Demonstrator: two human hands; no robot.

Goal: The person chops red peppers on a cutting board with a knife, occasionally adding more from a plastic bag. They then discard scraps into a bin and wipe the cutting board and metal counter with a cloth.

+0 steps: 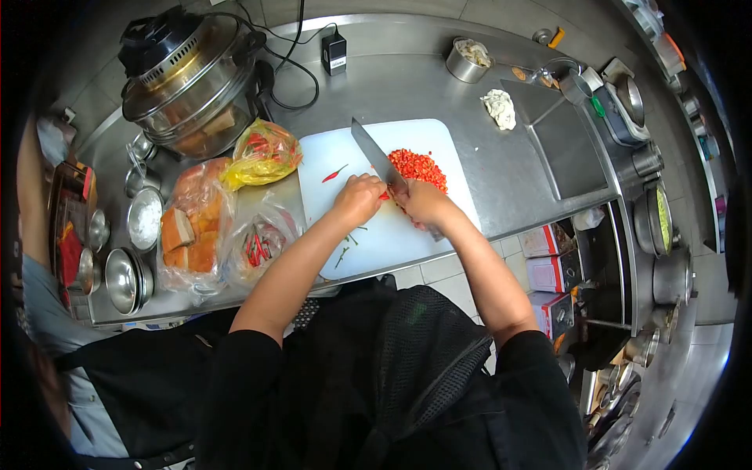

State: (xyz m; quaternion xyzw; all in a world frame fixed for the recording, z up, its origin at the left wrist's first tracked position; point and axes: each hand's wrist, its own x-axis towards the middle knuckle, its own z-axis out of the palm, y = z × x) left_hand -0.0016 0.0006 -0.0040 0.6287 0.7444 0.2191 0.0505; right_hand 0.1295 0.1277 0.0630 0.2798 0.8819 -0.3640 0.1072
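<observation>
On the white cutting board, my right hand is closed around the handle of a kitchen knife. Its wide blade points up and left across the board. My left hand has curled fingers pressed on red chili, close beside the blade; the fingers hide most of that piece. A heap of chopped red chili lies just beyond my right hand. One whole red chili rests up and left of my left hand. Green chili stems are scattered nearer to me.
Left of the board are a clear bag of red chilies, a yellow bag, bagged bread-like blocks and metal bowls. A glass-bowled cooker stands behind. A sink lies right. Another person's apron is close at left.
</observation>
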